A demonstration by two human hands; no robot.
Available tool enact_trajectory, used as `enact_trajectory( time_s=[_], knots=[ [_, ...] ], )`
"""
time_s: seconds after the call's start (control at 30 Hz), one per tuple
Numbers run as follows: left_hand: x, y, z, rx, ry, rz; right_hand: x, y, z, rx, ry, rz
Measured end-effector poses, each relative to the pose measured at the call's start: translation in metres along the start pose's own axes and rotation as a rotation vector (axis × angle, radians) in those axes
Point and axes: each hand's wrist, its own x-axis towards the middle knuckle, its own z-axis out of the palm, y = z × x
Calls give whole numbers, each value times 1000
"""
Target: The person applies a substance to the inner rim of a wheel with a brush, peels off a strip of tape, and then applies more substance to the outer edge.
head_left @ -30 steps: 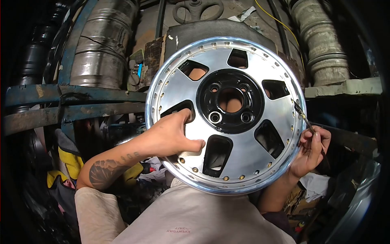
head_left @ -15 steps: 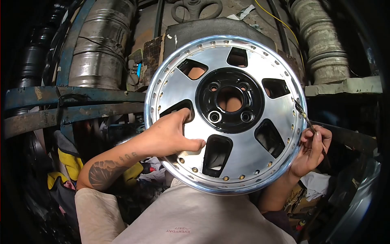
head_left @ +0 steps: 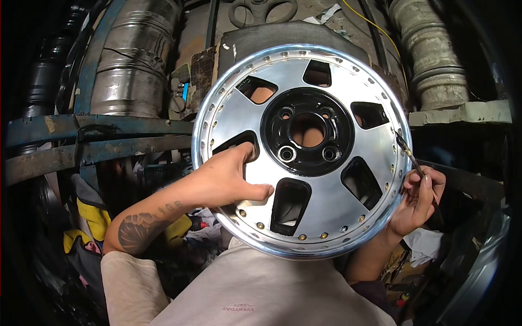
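Observation:
A polished silver alloy wheel (head_left: 326, 185) with a glossy black hub (head_left: 307, 132) stands upright on my lap, face toward me. My left hand (head_left: 228, 179) grips one of its spokes, fingers hooked through a spoke opening and thumb lying across the silver face. My right hand (head_left: 417, 200) pinches a thin paintbrush (head_left: 409, 154) whose tip touches a gold-coloured rim bolt at the wheel's right edge. Several such bolts ring the chrome lip.
Behind the wheel lie a dark padded block (head_left: 283, 37), a large metal cylinder (head_left: 133, 54) at left and a ribbed pipe (head_left: 429, 54) at right. Rusty blue bars (head_left: 98, 138) cross the left side. Rags and clutter (head_left: 92, 217) sit below.
The wheel has shifted slightly up and left in view. The brush tip stays at the right rim, with my right hand barely moved.

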Motion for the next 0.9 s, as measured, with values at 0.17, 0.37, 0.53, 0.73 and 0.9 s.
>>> enact_trajectory(
  time_s=[0.17, 0.37, 0.53, 0.73, 0.9],
  knots=[
    [-1, 5, -1, 20, 6, 6, 0, 1, -1, -13, 6, 9],
    [-1, 3, 1, 42, 26, 5, 1, 1, -1, -24, 5, 21],
    [-2, 1, 0, 33, 17, 0, 1, -1, 1, -38, 20, 37],
    [-1, 1, 0, 59, 24, 15, 0, 0, 0, -39, -3, 20],
    [-1, -6, 4, 5, 38, 41, 1, 1, -3, -9, -27, 13]
  ],
)
